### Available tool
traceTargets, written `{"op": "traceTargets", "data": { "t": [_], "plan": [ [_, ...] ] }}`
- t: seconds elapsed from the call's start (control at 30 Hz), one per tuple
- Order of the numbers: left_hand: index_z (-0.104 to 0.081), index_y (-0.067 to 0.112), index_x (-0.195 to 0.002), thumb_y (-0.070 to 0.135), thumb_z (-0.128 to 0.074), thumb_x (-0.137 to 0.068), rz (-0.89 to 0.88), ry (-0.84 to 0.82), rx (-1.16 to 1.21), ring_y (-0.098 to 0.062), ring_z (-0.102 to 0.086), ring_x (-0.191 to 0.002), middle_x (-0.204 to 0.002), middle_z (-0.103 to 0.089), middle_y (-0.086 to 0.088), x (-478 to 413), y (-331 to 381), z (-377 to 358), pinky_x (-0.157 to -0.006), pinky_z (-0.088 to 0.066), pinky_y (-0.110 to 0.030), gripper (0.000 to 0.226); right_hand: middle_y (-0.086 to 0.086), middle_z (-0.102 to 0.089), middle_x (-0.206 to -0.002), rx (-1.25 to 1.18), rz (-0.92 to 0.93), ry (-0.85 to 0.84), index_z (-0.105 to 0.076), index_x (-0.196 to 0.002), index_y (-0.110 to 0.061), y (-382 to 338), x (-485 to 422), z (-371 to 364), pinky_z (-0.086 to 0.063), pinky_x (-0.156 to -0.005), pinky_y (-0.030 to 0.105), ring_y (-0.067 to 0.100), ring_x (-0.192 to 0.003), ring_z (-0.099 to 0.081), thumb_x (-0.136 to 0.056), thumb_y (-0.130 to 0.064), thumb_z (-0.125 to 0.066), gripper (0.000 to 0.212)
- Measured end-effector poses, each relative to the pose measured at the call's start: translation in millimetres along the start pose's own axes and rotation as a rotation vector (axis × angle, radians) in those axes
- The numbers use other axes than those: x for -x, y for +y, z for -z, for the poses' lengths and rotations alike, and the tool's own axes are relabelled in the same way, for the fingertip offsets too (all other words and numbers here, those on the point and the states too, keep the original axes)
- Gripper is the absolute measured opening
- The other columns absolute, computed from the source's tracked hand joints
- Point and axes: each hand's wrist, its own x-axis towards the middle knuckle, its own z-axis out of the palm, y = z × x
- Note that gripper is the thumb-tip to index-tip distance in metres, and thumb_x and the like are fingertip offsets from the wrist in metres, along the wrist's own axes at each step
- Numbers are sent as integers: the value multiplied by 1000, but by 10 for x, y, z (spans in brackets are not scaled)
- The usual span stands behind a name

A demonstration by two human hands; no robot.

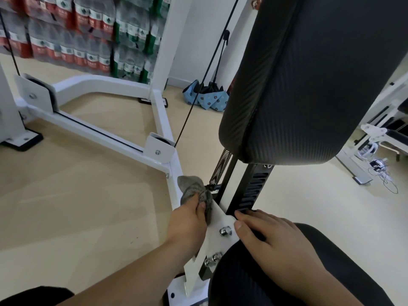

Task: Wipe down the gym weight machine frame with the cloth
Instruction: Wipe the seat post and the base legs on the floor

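Note:
My left hand (pixel 187 226) grips a bunched grey cloth (pixel 193 189) and holds it against the upper edge of the machine's white bracket plate (pixel 217 221), near a small black peg and a coil spring (pixel 220 167). My right hand (pixel 271 239) rests on the black seat pad (pixel 331 272), fingertips touching the bracket's edge and the slotted black adjuster bar (pixel 251 188). The white machine frame (pixel 106 131) runs across the floor to the left, with a pulley cover (pixel 160 149) and a black cable (pixel 198 91). The black back pad (pixel 309 85) stands above.
Stacked packs of bottled water (pixel 77 29) line the back wall. A folded blue umbrella (pixel 207 98) lies on the floor by the white upright. Another machine and loose cables (pixel 382 166) sit at the right. Bare beige floor (pixel 77 206) lies left of the frame.

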Motion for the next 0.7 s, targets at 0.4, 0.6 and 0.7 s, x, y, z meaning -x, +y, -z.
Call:
{"op": "traceTargets", "data": {
  "t": [0.4,0.6,0.7],
  "plan": [
    [-60,35,-103,35,-58,-100,-293,-38,350,-3,-67,-100,-110,-70,17,160,651,108,-81,-53,-22,4,-36,-50,-95,-394,-176,158,-43,-114,-59,58,17,-22,-38,-81,24,-17,-90,-49,-101,-44,-50,22],
    [-49,44,-145,24,-60,-101,-345,27,457,14,-56,-119,-127,-63,34,235,725,5,-105,-46,-18,50,-41,-50,-97,-388,-173,162,-42,-96,-65,55,-34,-32,-39,-77,21,-23,-90,-47,-99,-48,-49,19],
    [-23,45,-156,28,-44,-107,-415,-121,363,16,-14,-146,-159,-21,36,248,628,-74,-126,-17,-25,56,-35,-57,-112,-371,-172,144,-41,-128,-61,68,-35,-31,-42,-77,19,-13,-99,-53,-102,-45,-43,32]
  ]
}}
